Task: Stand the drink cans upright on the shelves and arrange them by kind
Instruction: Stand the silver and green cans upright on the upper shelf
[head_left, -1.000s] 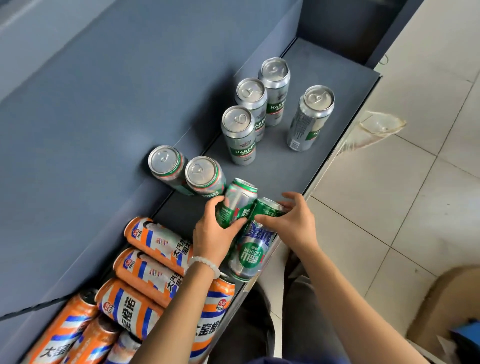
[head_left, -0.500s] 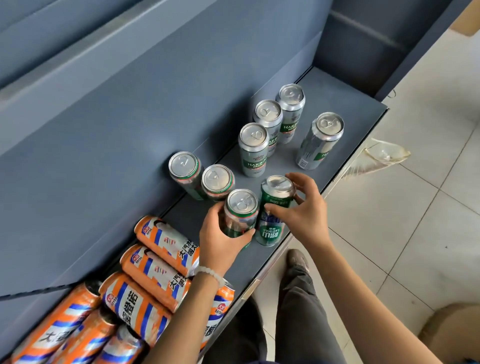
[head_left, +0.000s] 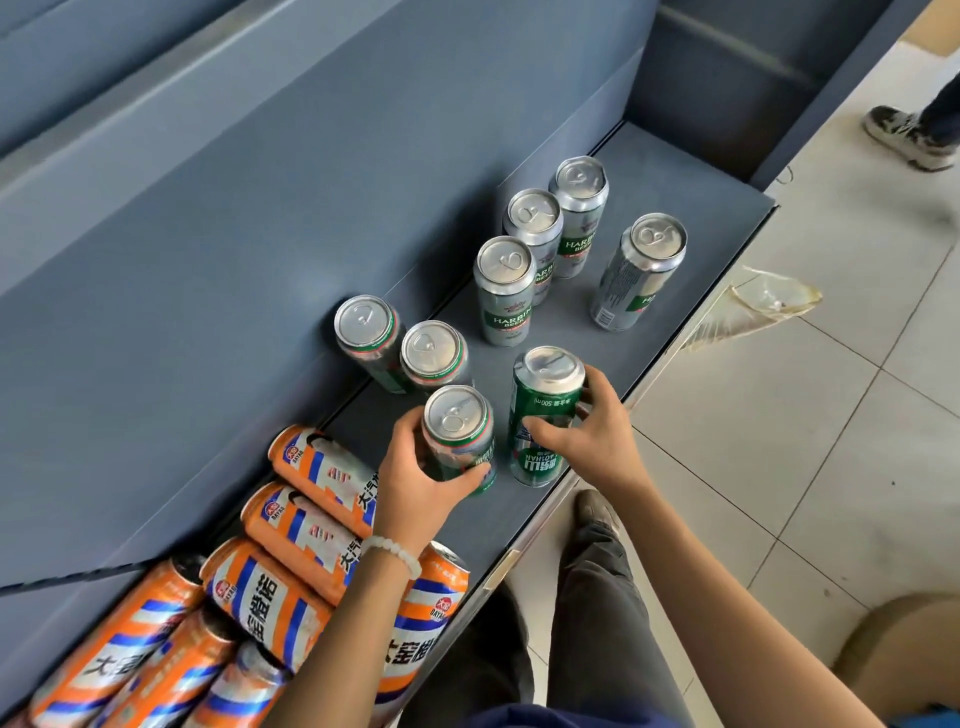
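Standing upright, two green cans (head_left: 545, 415) show silver tops, one in each hand (head_left: 421, 483).

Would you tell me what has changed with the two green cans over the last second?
Both hands tipped them from lying to upright. The left hand still grips one green can, the right hand the other. The silver cans and orange cans stayed put.

1. The single head-worn camera looks steeply down from above the front edge of the grey-blue metal shelf (head_left: 649, 270), close to it.
2. It faces forward along the shelf, whose back wall runs up the frame's left and whose far end sits at upper right.
3. The pale tiled floor (head_left: 831, 415) fills the right side.
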